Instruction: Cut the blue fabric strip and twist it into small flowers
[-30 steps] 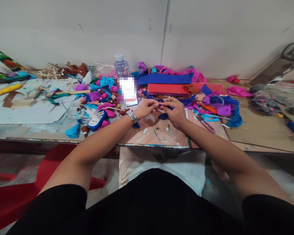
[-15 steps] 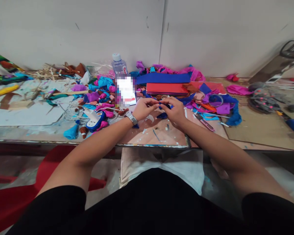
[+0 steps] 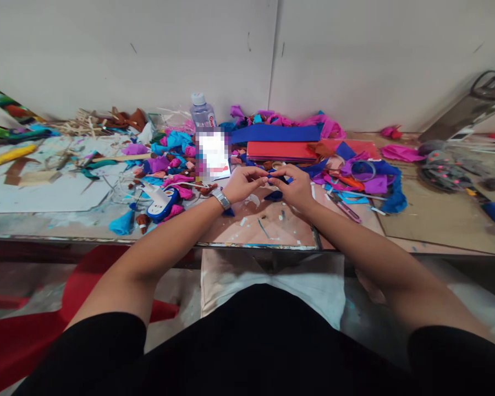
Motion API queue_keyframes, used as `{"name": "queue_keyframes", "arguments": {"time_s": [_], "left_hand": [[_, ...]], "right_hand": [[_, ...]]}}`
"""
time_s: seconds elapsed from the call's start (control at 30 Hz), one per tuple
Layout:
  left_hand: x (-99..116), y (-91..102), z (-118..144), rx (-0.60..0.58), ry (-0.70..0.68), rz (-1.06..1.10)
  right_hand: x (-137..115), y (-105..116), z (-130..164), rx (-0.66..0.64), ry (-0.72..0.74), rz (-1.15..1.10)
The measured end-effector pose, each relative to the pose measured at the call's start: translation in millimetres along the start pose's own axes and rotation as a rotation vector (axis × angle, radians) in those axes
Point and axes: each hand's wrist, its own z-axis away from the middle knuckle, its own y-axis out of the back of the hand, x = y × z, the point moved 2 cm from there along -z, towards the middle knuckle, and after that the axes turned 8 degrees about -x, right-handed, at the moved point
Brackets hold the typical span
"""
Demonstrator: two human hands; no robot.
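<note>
One small blue piece point(image 3: 271, 174) is being held above the tabletop point(image 3: 280, 236), where the left hand point(image 3: 242, 186) and the right hand point(image 3: 296, 187) are gripping it between closed fingertips, which are partly hiding it. From where I am standing, red sheets point(image 3: 282, 150) are lying just beyond the hands, with a blue strip point(image 3: 276, 133) resting behind them. One pink-handled tool point(image 3: 349, 211) is lying to the right, near coloured scraps point(image 3: 375, 184).

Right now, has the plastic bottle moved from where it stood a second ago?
No, the bottle stands in the same place, judged against the wall seam.
</note>
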Motion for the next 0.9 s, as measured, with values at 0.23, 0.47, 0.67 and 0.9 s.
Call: {"name": "queue_keyframes", "arguments": {"time_s": [0.23,0.47,0.67,0.9], "left_hand": [[5.8,-0.2,0.6,-0.096,0.041,0.148],[5.8,1.1,-1.0,-0.06,0.035,0.197],[3.3,2.7,-3.0,-0.052,0.032,0.205],[5.2,4.0,-1.6,-0.086,-0.005,0.137]], "right_hand": [[0.0,0.4,1.8,-0.025,-0.024,0.021],[-3.2,1.2,2.4,-0.04,0.025,0.018],[0.9,0.4,1.1,-0.037,0.044,0.051],[0.0,0.5,-0.2,-0.024,0.019,0.008]]}}
